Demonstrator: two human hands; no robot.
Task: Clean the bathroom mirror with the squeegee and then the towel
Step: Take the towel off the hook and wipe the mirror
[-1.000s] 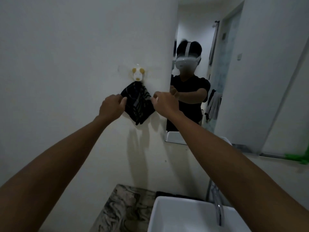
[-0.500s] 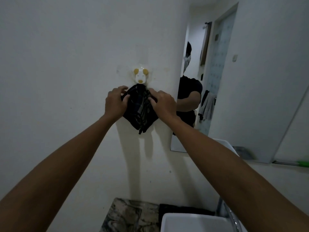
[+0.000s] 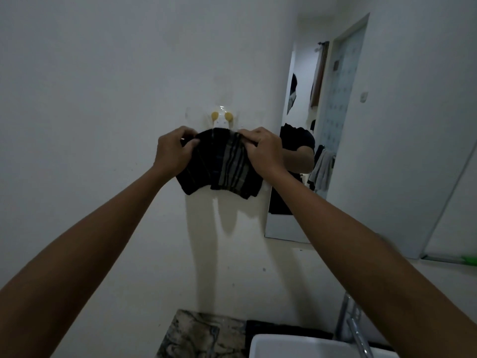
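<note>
White bathroom wall (image 3: pixel 103 99) fills most of the view, with a mirror (image 3: pixel 387 125) to the right. Just below a small wall hook (image 3: pixel 221 118), a dark striped towel (image 3: pixel 222 166) is stretched between two hands. Left hand (image 3: pixel 173 151) pinches its left edge and right hand (image 3: pixel 263 149) grips its right edge, fingers closed on cloth. Sink (image 3: pixel 296 346) and faucet (image 3: pixel 357 334) sit at bottom.

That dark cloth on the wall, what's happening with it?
A person is holding a dark striped towel with both hands, the left hand and the right hand gripping its upper edge, right below a small wall hook. The mirror is just to the right, above a white sink. Whether the towel hangs from the hook can't be told.
</note>
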